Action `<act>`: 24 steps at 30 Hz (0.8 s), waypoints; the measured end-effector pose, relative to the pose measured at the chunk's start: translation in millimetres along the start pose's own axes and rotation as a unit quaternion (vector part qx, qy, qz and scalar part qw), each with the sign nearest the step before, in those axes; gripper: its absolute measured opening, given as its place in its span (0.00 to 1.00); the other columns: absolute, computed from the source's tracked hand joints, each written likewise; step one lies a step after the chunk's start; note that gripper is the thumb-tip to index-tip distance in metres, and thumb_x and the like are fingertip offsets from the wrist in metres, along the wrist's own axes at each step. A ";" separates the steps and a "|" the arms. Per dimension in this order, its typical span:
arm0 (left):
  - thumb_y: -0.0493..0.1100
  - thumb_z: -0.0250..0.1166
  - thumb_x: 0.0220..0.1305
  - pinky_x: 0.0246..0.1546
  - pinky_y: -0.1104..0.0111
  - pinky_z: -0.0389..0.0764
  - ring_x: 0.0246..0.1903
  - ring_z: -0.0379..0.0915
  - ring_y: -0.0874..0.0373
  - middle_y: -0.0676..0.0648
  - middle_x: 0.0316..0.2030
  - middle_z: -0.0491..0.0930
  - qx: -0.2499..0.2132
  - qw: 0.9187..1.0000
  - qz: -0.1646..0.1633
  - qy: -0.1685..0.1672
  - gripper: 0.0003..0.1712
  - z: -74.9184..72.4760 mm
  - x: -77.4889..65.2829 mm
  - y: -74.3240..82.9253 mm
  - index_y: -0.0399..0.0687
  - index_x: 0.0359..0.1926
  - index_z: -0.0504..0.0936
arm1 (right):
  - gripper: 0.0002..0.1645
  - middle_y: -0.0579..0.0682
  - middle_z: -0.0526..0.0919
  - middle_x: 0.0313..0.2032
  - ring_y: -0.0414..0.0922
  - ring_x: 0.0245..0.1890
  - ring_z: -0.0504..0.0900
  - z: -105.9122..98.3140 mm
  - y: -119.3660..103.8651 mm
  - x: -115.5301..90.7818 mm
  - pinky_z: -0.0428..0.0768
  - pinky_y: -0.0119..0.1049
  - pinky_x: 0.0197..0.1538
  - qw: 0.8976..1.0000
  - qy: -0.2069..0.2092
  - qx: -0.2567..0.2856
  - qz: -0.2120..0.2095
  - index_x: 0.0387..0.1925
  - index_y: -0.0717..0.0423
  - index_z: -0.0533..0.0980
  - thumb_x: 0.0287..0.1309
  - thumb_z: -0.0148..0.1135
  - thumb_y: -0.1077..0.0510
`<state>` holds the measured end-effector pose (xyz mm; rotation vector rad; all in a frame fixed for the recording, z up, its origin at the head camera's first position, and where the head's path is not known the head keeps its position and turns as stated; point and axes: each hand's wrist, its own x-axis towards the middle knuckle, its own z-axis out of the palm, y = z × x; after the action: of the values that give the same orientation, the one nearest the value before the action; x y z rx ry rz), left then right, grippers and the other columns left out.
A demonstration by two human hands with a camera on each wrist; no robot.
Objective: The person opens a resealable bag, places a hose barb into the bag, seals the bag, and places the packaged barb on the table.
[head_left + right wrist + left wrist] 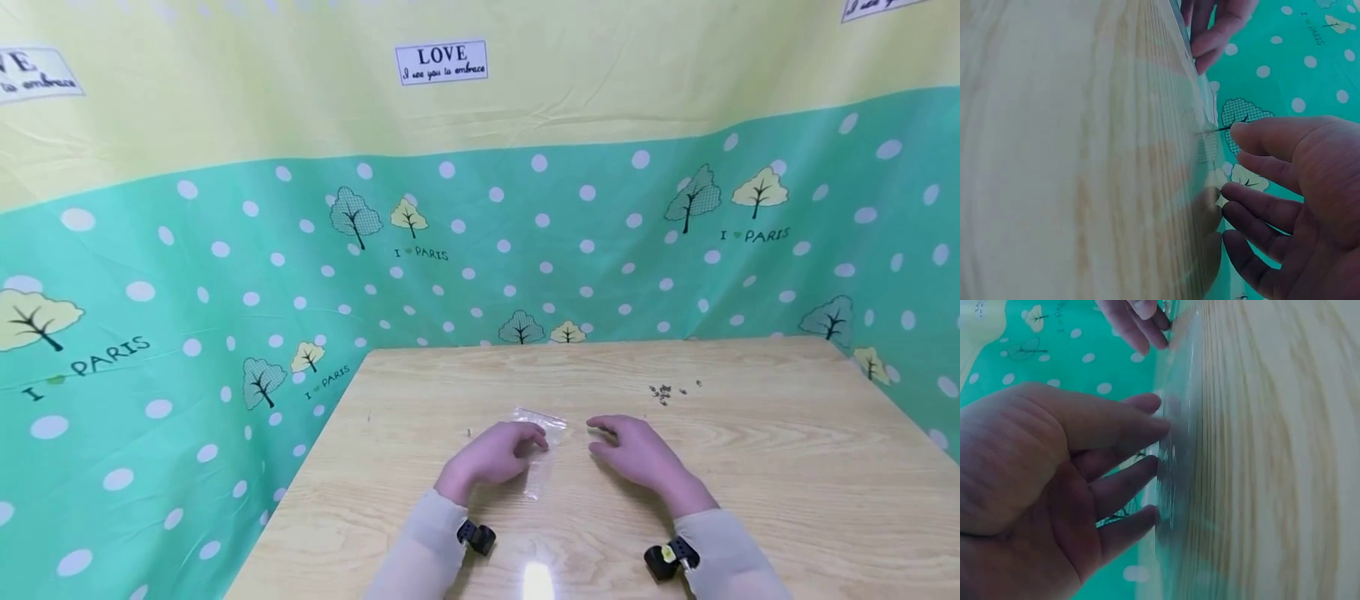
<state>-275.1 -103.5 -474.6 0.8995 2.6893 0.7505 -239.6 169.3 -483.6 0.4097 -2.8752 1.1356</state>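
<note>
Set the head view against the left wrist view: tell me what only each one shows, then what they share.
Only the head view shows the cluster of small dark pieces, too small to identify, plus the pale sleeves and the black wrist cameras.

Only the left wrist view shows the palm side of the left hand; the head view shows its back.

Both show the right hand, the clear zip bag, the wood-grain tabletop and the polka-dot curtain.

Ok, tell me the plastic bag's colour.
The plastic bag is clear and colourless; it shows best in the head view.
</note>
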 end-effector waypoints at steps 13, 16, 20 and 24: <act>0.23 0.74 0.57 0.62 0.71 0.79 0.51 0.83 0.68 0.60 0.43 0.88 -0.122 0.991 0.035 -0.037 0.26 8.4 19.2 12.1 0.49 0.54 0.89 | 0.09 0.43 0.83 0.33 0.42 0.36 0.79 0.8 -9.6 -2.3 0.81 0.44 0.45 0.997 -0.016 0.005 0.070 0.39 0.52 0.86 0.64 0.74 0.51; 0.23 0.75 0.57 0.61 0.73 0.80 0.50 0.84 0.68 0.59 0.43 0.88 -0.131 0.990 0.037 -0.037 0.26 9.7 21.9 13.5 0.48 0.54 0.89 | 0.11 0.42 0.83 0.31 0.42 0.33 0.78 2.8 -10.5 -3.5 0.80 0.43 0.42 0.996 -0.014 -0.008 0.083 0.33 0.49 0.85 0.62 0.75 0.48; 0.25 0.76 0.58 0.62 0.70 0.80 0.54 0.83 0.66 0.59 0.48 0.89 -0.117 0.992 0.032 -0.026 0.25 8.8 22.6 14.6 0.49 0.55 0.89 | 0.12 0.43 0.84 0.31 0.43 0.32 0.78 4.4 -11.5 -4.7 0.79 0.43 0.39 0.995 -0.016 -0.021 0.097 0.31 0.50 0.85 0.60 0.76 0.47; 0.28 0.77 0.59 0.65 0.67 0.79 0.58 0.82 0.63 0.56 0.54 0.89 -0.107 0.994 0.016 -0.007 0.25 7.5 21.5 14.8 0.49 0.57 0.89 | 0.13 0.44 0.83 0.29 0.43 0.29 0.77 5.6 -12.0 -5.1 0.77 0.41 0.36 0.994 -0.016 -0.024 0.107 0.29 0.50 0.84 0.60 0.76 0.47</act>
<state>-282.0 -77.3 -473.8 0.8907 2.5265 1.0135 -231.2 158.3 -480.2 0.1219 -3.0268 1.0906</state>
